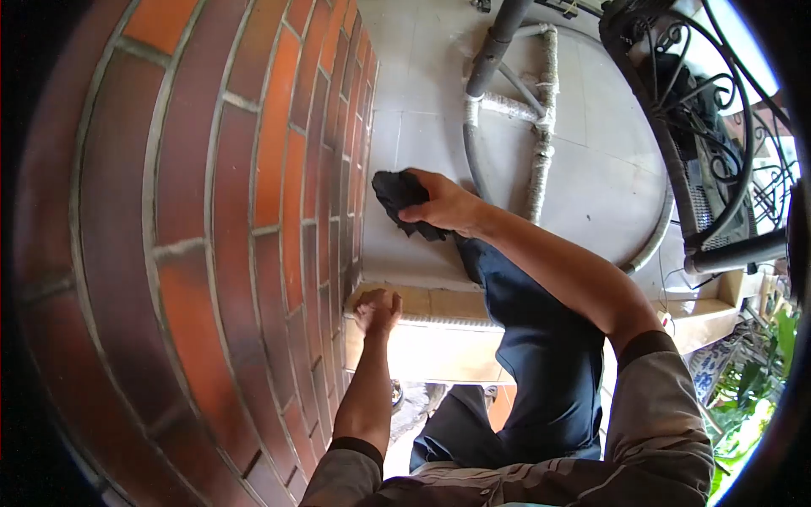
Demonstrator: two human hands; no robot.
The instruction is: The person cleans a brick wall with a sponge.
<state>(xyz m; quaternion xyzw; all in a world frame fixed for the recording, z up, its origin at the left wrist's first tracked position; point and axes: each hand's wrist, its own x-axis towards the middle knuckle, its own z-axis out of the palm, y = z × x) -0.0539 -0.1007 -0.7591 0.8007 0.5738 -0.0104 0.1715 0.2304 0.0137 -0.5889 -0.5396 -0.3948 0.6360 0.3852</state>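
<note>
A crumpled black cloth (397, 198) is gripped in my right hand (443, 203), above the pale tiled floor (405, 139) and close to the brick wall (228, 194). My left hand (378, 311) is lower down, beside the wall at the end of the tan tiled ledge (443, 302). Its fingers are curled, and whether anything is inside them is hidden. One dark-trousered leg (541, 329) reaches over the ledge under my right forearm.
A round-based stand with wrapped pale tubes (543, 160) and a dark post (498, 46) occupies the floor ahead. To the right are a black wrought-metal piece (735, 160) and green plants (756, 363).
</note>
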